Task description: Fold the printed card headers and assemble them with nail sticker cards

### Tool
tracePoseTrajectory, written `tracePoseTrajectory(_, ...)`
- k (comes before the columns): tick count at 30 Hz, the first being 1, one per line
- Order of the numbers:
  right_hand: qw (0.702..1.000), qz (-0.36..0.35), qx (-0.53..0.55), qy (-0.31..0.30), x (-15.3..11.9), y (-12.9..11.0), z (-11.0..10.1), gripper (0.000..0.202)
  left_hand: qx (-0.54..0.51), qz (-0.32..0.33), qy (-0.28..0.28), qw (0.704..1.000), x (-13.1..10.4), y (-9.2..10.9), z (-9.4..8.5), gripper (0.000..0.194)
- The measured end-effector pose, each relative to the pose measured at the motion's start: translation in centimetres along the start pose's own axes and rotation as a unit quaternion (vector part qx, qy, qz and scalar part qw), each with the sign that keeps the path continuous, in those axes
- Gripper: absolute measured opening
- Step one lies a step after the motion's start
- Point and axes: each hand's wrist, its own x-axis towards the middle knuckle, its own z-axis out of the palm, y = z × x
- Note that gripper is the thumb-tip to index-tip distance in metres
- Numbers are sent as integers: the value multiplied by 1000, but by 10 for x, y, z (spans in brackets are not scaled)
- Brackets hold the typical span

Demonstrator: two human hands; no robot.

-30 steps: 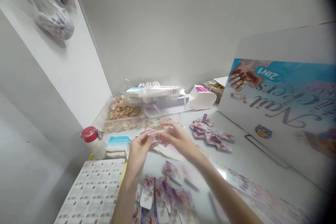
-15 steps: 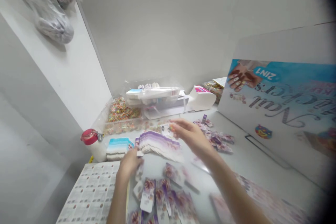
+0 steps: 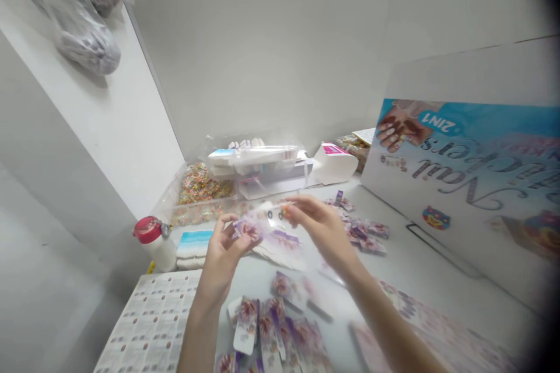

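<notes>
My left hand [image 3: 225, 247] grips a small purple-and-white printed card [image 3: 249, 229] between thumb and fingers, above the table. Close by on the right, my right hand [image 3: 315, 227] pinches a small clear strip with dark and orange spots [image 3: 275, 215], its left end meeting the card. Whether the strip is inside the card or in front of it, I cannot tell. Under the hands lies a fanned stack of purple-and-white cards [image 3: 282, 247]. More printed packets [image 3: 247, 323] are heaped nearer to me, and a further pile [image 3: 365, 233] lies right of my right hand.
A red-lidded bottle [image 3: 151, 239] and a blue-and-white card stack [image 3: 193, 245] stand at the left. Behind is a clear tray of colourful bits [image 3: 203, 183]. A sticker sheet [image 3: 151, 323] lies front left. A large printed box [image 3: 464, 175] fills the right.
My left hand has risen from the table beside the fanned stack and now holds a card up. My right hand, still pinching the strip, has shifted slightly, and the strip now meets the card.
</notes>
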Motion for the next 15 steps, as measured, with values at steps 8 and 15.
tracePoseTrajectory(8,965,-165,-198,-52,-15,-15,2,15,248,-16,-92,964,-8,-6,16,43)
tracePoseTrajectory(15,934,-171,-273,-155,-16,-17,-6,14,227,-10,-94,969,-10,-11,24,24)
